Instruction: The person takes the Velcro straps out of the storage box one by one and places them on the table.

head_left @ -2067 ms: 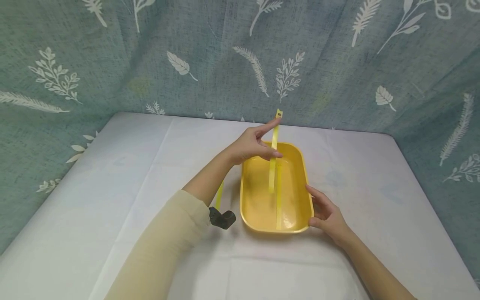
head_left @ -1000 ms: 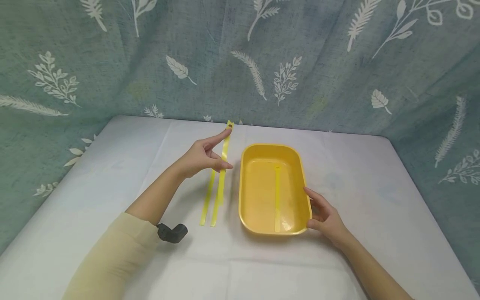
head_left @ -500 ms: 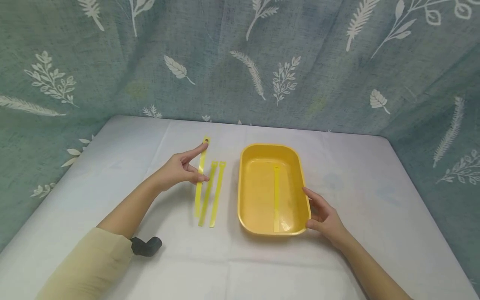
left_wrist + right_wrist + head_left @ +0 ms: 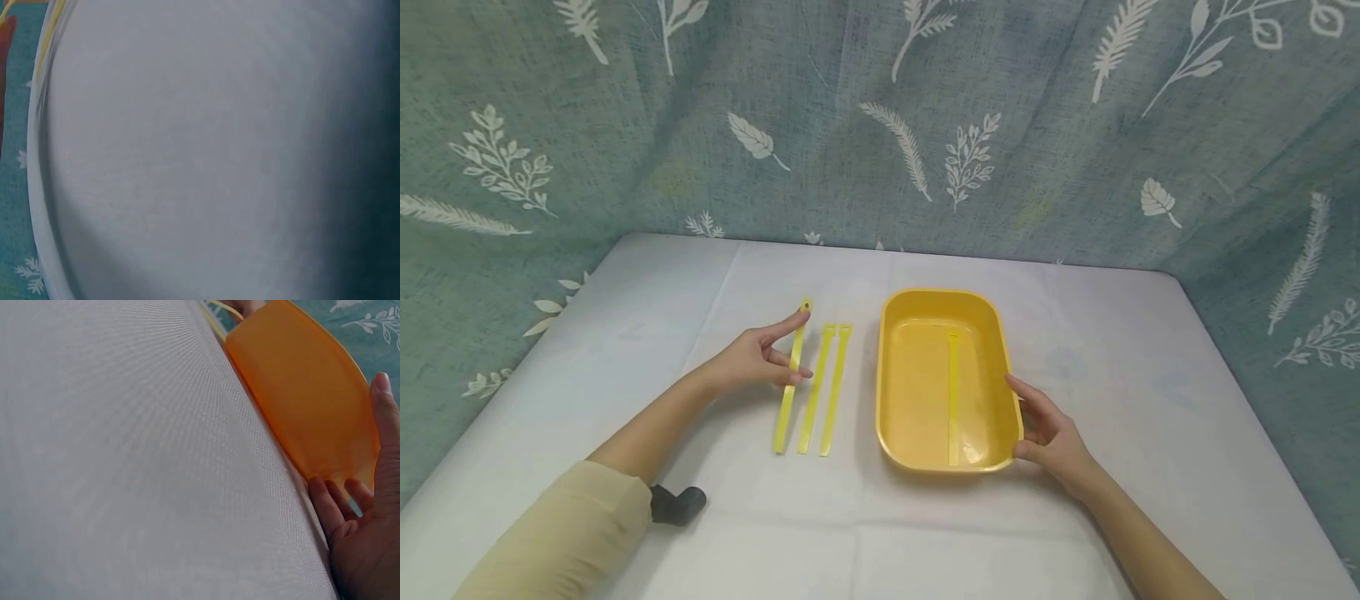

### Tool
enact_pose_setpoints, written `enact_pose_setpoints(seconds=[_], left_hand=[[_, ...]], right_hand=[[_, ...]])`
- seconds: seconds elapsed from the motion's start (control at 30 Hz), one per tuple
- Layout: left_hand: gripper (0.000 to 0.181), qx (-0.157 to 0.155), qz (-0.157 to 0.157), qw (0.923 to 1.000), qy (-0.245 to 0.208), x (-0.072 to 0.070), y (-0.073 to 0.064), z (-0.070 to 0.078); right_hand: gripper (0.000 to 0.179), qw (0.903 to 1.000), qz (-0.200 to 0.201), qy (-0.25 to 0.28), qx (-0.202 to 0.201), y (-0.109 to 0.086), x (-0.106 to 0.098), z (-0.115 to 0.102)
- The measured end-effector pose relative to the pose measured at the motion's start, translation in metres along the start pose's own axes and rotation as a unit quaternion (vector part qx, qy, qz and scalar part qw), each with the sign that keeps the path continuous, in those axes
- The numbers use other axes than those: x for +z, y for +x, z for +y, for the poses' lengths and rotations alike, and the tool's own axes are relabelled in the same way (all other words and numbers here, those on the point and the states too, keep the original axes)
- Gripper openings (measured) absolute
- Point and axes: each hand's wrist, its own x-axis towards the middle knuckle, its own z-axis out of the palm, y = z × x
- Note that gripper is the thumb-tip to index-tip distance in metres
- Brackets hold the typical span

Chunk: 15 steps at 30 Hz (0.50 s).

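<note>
My left hand (image 4: 747, 360) pinches a flat yellow strap (image 4: 785, 417) with a slotted head, held between thumb and finger. Its lower end is at or just above the tablecloth. Two similar straps (image 4: 815, 390) lie side by side just to its right. A further yellow strap (image 4: 953, 400) lies inside a yellow tray (image 4: 887, 350). At the tray's right side, my right hand (image 4: 1060, 443) touches the outer wall and rim with extended fingers. In the right wrist view, fingertips (image 4: 316, 485) rest against the tray's lower side. The left wrist view shows only a sliver of a hand.
White cloth (image 4: 1075, 533) covers the table beneath the tray and straps. Behind and along the sides hangs a green-blue curtain (image 4: 820, 108) with white leaf prints. A dark device (image 4: 677, 506) is worn at the left sleeve's cuff.
My left hand has carried the strap from above the tray leftward, past the two lying straps, and lowered it beside them. The right hand and tray have stayed almost still.
</note>
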Motion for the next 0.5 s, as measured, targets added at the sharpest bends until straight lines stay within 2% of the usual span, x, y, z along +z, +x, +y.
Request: enact_pose_setpoints(seconds=[0.1, 0.23, 0.33, 0.5], left_hand=[[0.098, 0.007, -0.001, 0.9999, 0.007, 0.001, 0.002, -0.003], [0.098, 0.019, -0.005, 0.9987, 0.046, 0.003, 0.004, -0.007], [0.099, 0.032, 0.002, 0.9970, 0.070, 0.004, 0.007, -0.010], [0.099, 0.047, 0.016, 0.9954, 0.082, 0.004, 0.009, -0.015]], right_hand=[[0.079, 1.0000, -0.002, 0.008, -0.001, 0.000, 0.000, 0.000], [0.077, 0.9999, -0.003, 0.004, -0.011, -0.001, -0.001, 0.001], [0.076, 0.9998, -0.002, -0.003, -0.021, 0.000, -0.001, 0.002], [0.075, 0.9997, -0.003, -0.001, -0.026, 0.001, -0.001, 0.002]])
